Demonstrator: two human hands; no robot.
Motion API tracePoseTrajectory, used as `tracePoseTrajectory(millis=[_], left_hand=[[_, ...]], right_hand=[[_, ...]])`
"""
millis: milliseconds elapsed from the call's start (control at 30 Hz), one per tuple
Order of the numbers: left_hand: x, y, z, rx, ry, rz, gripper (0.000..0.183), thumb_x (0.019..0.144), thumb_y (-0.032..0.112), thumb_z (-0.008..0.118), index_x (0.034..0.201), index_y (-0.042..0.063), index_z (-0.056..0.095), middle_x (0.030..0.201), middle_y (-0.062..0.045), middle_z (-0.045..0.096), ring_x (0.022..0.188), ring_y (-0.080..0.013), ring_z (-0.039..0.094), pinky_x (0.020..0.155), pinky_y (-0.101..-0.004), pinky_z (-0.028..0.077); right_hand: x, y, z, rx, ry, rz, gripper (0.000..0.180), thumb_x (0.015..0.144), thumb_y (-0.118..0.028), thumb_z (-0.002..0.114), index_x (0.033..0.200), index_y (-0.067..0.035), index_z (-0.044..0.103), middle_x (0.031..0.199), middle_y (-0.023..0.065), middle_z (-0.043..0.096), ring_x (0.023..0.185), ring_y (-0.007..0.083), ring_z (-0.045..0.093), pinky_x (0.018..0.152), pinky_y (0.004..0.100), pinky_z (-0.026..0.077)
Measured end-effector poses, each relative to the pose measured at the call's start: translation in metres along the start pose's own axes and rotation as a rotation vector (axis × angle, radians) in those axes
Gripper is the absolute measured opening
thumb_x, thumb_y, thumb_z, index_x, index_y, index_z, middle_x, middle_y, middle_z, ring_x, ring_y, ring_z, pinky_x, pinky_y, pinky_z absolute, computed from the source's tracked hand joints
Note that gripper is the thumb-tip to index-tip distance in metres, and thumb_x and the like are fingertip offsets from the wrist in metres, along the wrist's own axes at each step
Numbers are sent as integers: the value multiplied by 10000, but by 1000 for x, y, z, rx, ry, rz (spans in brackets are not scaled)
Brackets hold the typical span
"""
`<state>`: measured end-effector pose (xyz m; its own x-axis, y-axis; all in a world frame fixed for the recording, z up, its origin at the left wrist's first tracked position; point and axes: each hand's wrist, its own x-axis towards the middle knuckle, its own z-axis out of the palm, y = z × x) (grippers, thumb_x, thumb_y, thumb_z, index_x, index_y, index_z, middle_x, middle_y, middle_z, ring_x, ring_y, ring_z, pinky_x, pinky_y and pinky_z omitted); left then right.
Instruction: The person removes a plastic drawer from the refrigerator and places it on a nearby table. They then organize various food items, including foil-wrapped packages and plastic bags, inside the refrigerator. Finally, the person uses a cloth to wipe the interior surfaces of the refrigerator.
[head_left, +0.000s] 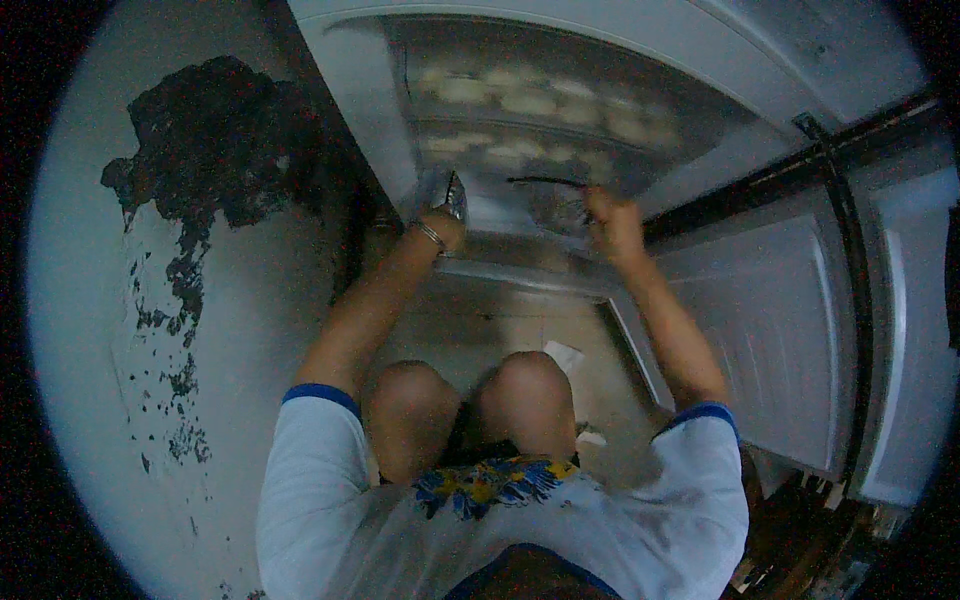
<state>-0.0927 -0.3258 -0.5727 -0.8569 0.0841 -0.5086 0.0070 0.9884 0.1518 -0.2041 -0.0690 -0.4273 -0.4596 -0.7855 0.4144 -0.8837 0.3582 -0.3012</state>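
My left hand (445, 225), with a bangle at the wrist, reaches inside the lower left of an open white cabinet (352, 82). It is closed around a narrow patterned object (455, 196), whose kind the blur hides. On the other side, my right hand (616, 226) grips a thin dark rod-like tool (546, 180) that points left across the opening. Between both hands lies a pale, shiny surface (499, 214). A clear, crumpled-looking thing (561, 210) sits just left of my right hand. Behind the hands, several pale rounded items (529, 99) rest in two rows, too blurred to identify.
A white door panel (750, 330) with a dark edge strip (847, 217) stands at the right. To the left is a pale wall (262, 330) with a large dark peeled patch (225, 142). Paper-like scraps (564, 355) lie on the tiled floor (600, 375) by my bent knees (525, 397).
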Motion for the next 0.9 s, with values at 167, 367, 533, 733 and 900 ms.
tracePoseTrajectory(millis=[167,367,533,733,900], left_hand=[[-22,-3,3,31,-21,-89,334,748,391,547,946,145,657,1114,-17,581,1214,-261,364,920,-523,298],[-17,-1,11,66,-30,-137,317,731,378,564,939,162,665,1129,2,576,1235,-246,342,924,-527,288],[-16,7,8,84,-28,-139,304,716,368,578,933,176,671,1142,17,572,1253,-234,324,926,-531,280],[-13,1,12,80,-71,-177,276,712,326,575,931,184,666,1117,37,587,1244,-224,343,924,-557,258],[-2,-8,22,-7,-82,-154,268,741,268,550,967,164,650,1139,19,577,1264,-219,312,921,-641,190]], right_hand=[[12,-8,88,-294,-372,170,145,663,-37,554,808,-27,564,761,174,607,713,336,608,575,411,483],[32,-3,134,-205,-268,373,148,669,-97,570,801,-29,572,752,192,596,673,353,591,556,432,463],[10,6,150,260,-70,118,228,684,-205,629,770,2,585,678,205,568,565,352,541,527,408,429],[58,-6,138,446,-945,749,383,679,-346,721,725,16,606,736,163,619,632,278,602,611,429,482],[37,11,214,340,-889,625,376,695,-357,694,809,-4,630,773,148,631,699,316,612,653,530,490]])
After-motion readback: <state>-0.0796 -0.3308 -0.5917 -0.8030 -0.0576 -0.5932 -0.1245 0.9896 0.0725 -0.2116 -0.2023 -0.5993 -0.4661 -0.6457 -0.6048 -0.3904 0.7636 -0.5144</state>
